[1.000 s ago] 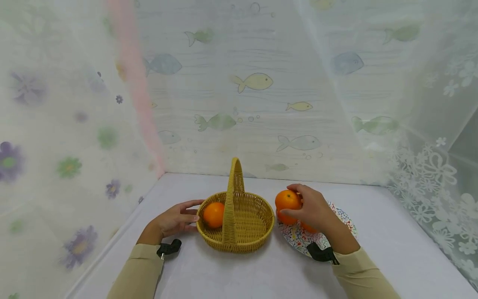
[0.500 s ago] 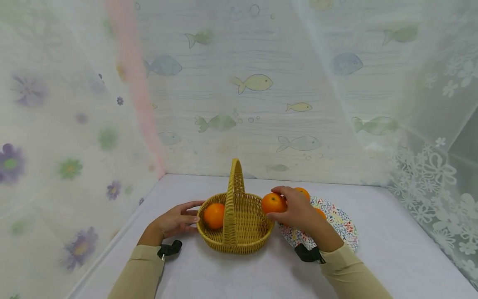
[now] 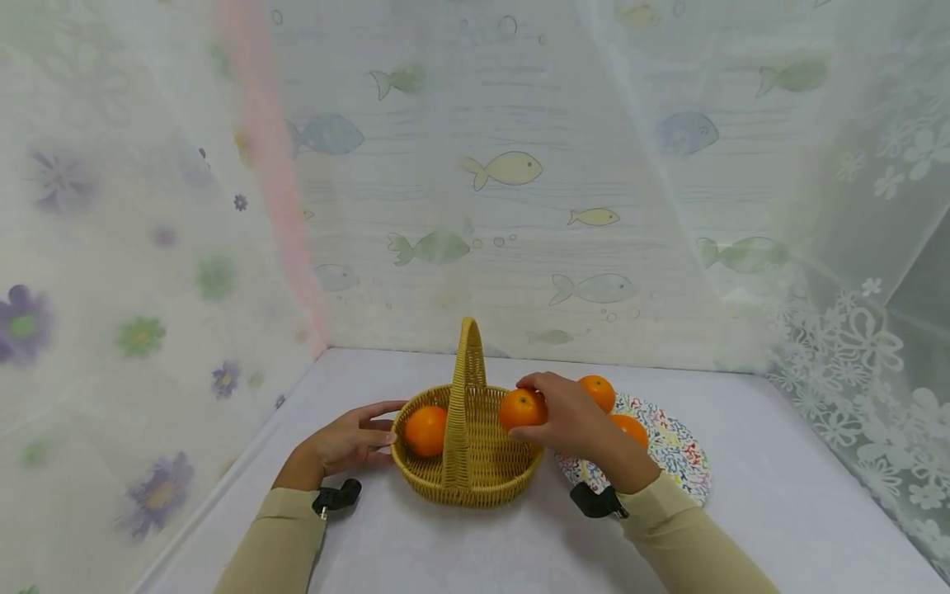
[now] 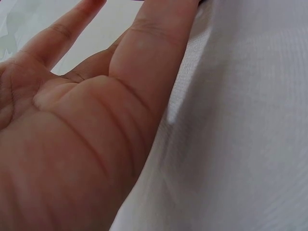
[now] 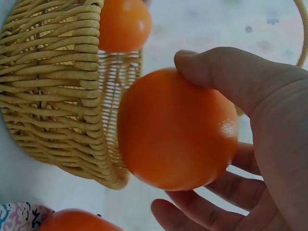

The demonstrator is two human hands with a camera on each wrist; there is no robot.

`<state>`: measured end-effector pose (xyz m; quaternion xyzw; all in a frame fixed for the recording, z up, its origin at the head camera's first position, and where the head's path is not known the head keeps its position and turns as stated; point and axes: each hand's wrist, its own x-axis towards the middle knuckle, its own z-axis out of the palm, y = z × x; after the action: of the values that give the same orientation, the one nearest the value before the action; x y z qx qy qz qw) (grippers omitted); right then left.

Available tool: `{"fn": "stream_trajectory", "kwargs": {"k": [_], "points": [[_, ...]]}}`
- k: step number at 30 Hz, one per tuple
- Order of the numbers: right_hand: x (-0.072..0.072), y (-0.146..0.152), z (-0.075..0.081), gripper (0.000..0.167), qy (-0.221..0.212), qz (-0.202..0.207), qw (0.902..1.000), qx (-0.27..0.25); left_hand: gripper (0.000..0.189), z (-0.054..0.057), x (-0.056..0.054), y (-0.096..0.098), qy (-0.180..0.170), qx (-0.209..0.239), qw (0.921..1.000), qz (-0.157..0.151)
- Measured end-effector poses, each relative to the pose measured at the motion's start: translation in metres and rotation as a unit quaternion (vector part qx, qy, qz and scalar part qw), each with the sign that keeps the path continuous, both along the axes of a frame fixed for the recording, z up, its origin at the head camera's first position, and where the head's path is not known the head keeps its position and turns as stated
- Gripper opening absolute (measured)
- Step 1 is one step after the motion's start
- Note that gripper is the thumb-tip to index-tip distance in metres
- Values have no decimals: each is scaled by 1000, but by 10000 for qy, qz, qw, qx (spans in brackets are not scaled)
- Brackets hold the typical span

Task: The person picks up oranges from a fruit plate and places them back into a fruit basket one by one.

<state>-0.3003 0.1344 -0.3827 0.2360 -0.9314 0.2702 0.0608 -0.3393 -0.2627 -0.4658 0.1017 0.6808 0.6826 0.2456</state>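
A yellow wicker basket (image 3: 463,493) with a tall arched handle stands mid-table. One orange (image 3: 425,431) lies in its left half. My right hand (image 3: 573,419) grips another orange (image 5: 175,130) between thumb and fingers, over the right part of the basket near its rim. On the other side, my left hand (image 3: 343,442) touches the basket's left rim with outstretched fingers and thumb. In the left wrist view the palm and fingers (image 4: 154,43) lie close to the white cloth, and the basket is out of sight.
To the right of the basket lies a round plate (image 3: 683,462) with a colourful squiggle pattern. It bears two oranges, one at the back (image 3: 598,391) and one nearer (image 3: 632,430), partly behind my right wrist. Printed curtains (image 3: 445,198) close off the table's back and sides.
My right hand has carried an orange leftward from above the plate to over the basket's right side, uncovering the two on the plate. The left hand stays at the rim.
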Motion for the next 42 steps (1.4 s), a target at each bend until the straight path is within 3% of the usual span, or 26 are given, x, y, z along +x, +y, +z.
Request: {"fn": "stream_trajectory", "kwargs": {"k": [9, 21, 42], "points": [[-5, -11, 1, 63, -270, 166, 9987, 404, 80, -1, 0, -1, 16, 1, 10000, -10], [-13, -27, -4, 62, -523, 728, 9949, 460, 79, 4, 2, 1, 38, -105, 9999, -75], [-17, -45, -16, 63, -794, 727, 9911, 786, 78, -1, -1, 0, -37, -125, 9999, 56]]}}
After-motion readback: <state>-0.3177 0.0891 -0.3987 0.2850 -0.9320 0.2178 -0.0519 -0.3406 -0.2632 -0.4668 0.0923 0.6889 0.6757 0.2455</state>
